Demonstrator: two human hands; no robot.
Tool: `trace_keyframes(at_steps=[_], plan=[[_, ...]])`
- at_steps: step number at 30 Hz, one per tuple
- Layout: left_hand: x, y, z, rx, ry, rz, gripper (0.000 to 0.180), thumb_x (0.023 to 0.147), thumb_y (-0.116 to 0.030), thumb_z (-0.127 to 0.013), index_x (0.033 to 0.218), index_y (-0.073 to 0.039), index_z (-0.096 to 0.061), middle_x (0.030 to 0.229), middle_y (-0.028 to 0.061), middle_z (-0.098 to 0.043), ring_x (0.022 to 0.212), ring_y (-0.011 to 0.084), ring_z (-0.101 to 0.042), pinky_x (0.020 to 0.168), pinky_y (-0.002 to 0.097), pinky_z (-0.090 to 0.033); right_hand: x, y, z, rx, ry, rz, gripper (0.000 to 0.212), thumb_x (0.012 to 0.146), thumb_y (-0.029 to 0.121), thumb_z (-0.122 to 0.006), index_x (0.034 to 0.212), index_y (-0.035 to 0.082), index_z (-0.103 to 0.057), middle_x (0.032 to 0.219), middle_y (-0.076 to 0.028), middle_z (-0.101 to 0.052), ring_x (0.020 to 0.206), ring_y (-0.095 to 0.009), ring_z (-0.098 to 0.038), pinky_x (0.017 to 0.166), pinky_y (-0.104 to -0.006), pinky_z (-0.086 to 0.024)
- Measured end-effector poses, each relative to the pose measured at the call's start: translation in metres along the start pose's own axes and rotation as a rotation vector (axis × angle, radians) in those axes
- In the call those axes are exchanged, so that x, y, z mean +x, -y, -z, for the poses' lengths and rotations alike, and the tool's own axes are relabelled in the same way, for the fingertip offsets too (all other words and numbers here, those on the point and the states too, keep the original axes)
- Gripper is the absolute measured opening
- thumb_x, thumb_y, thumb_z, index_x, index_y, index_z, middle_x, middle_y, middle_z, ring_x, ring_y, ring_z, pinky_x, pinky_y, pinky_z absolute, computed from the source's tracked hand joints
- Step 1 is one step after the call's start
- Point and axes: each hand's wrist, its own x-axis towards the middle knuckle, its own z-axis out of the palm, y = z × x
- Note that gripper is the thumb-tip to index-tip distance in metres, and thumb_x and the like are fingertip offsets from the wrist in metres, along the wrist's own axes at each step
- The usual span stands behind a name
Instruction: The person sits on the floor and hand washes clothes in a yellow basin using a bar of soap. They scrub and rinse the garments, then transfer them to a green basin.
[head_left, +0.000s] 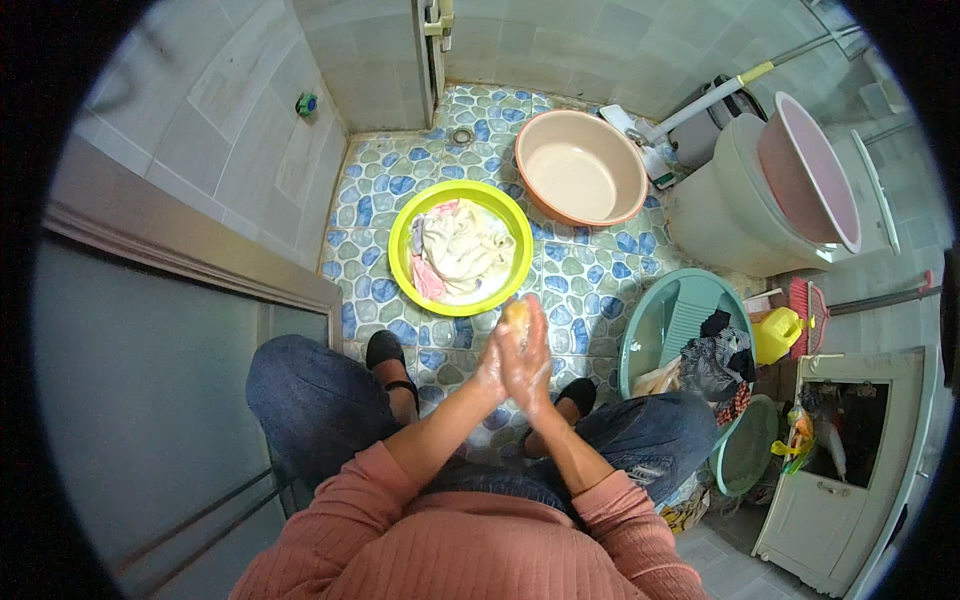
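My left hand (492, 363) and my right hand (528, 365) are pressed together, palm to palm, just on the near side of a lime-green basin (403, 285). A small yellowish bar of soap (517, 314) shows between them near the fingertips, partly hidden by the fingers. White suds coat both hands and wrists. Inside the basin, a cream cloth (460, 245) lies bunched in foamy water, with a pink cloth (428, 280) at its left edge. Neither hand touches the basin's laundry.
Beyond to the right stands a peach basin (580, 165). A teal tub (640, 320) with a ribbed washboard (697, 310) and dark clothes (715, 360) is at my right. Behind it are a yellow jug (777, 336) and a large white bin (720, 210). A floor drain (461, 136) lies ahead.
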Motion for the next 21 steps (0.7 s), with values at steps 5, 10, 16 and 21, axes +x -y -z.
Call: trace_keyframes(at_steps=[5,10,16,21], plan=[[-0.004,0.012,-0.045,0.242,-0.25,-0.047,0.035,0.101,-0.033,-0.04,0.126,-0.01,-0.051,0.113,0.0053,-0.058,0.099,0.0189,-0.058,0.088,0.0318,-0.049,-0.025,0.002,0.035,-0.13,0.052,0.153,0.07,0.093,0.037,-0.051,0.147,0.002,-0.024,0.14,-0.024,-0.036,0.127,-0.039,-0.037,0.105,-0.0416,-0.031],[-0.006,0.032,-0.083,0.639,-0.502,-0.016,0.043,0.101,-0.036,-0.042,0.134,-0.008,-0.046,0.123,0.0043,-0.056,0.11,0.0152,-0.056,0.092,0.0296,-0.048,0.029,-0.028,0.006,0.19,-0.126,-0.223,0.067,0.091,0.031,-0.059,0.142,0.0,-0.029,0.119,-0.022,-0.055,0.111,-0.033,-0.055,0.096,-0.039,-0.043],[-0.006,0.024,-0.049,0.237,-0.164,-0.127,0.042,0.101,-0.034,-0.043,0.135,-0.01,-0.044,0.125,0.0053,-0.054,0.109,0.0176,-0.057,0.091,0.0306,-0.048,-0.025,0.001,0.01,-0.094,-0.07,0.07,0.063,0.086,0.029,-0.066,0.137,0.004,-0.039,0.122,-0.02,-0.055,0.115,-0.037,-0.049,0.098,-0.0414,-0.04],[-0.002,0.03,-0.079,0.435,-0.429,0.008,0.043,0.102,-0.033,-0.042,0.138,-0.009,-0.041,0.13,0.0048,-0.052,0.115,0.016,-0.053,0.098,0.0311,-0.044,0.023,-0.001,0.006,-0.037,-0.21,0.11,0.043,0.092,0.023,-0.059,0.126,0.001,-0.044,0.11,-0.016,-0.059,0.1,-0.025,-0.058,0.087,-0.0351,-0.046]])
